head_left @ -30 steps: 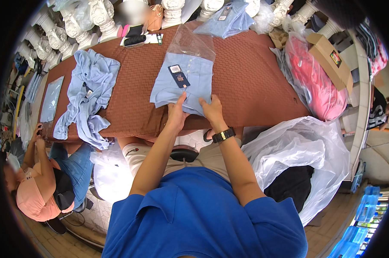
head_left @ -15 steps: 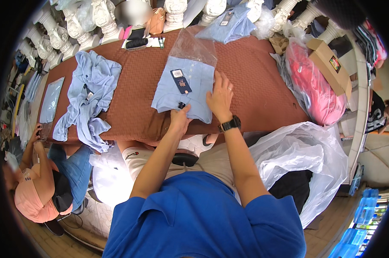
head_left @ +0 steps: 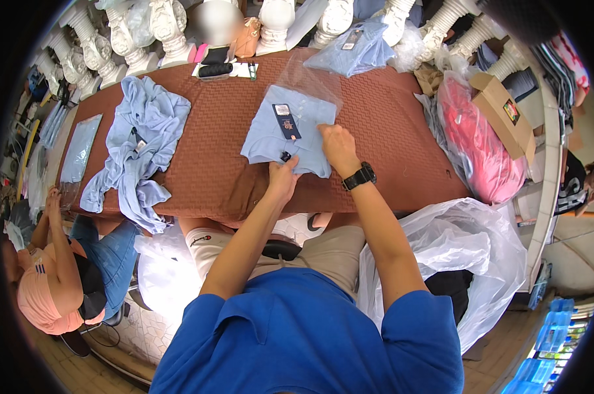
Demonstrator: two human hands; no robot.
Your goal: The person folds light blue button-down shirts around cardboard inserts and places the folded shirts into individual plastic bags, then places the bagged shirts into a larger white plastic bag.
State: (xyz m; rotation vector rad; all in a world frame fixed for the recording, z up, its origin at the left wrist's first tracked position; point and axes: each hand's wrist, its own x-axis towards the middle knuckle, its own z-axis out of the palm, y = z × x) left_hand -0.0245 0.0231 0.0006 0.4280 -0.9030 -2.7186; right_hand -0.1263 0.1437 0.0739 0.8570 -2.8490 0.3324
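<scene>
A folded light blue shirt (head_left: 261, 134), partly inside a clear plastic bag (head_left: 317, 72), lies on the brown-covered table in front of me. On it are a dark hang tag (head_left: 286, 122) and a small black label at the collar. My left hand (head_left: 282, 180) is closed on the shirt's near edge, thumb on top beside the label. My right hand (head_left: 339, 150), wearing a black watch, pinches the right edge of the bagged shirt with curled fingers. Whether it grips only plastic or cloth too, I cannot tell.
A crumpled light blue shirt (head_left: 143, 131) and a flat bagged garment (head_left: 82, 148) lie left. More bagged blue clothing (head_left: 356, 47) sits at the back. Bagged red clothing (head_left: 471, 131) and a cardboard box (head_left: 504, 115) stand right. A co-worker (head_left: 57, 282) sits at left.
My right hand went from spread fingers along the shirt's side to a pinch at its edge. The bagged shirt turned slightly and shifted right in view. The co-worker's hands came together.
</scene>
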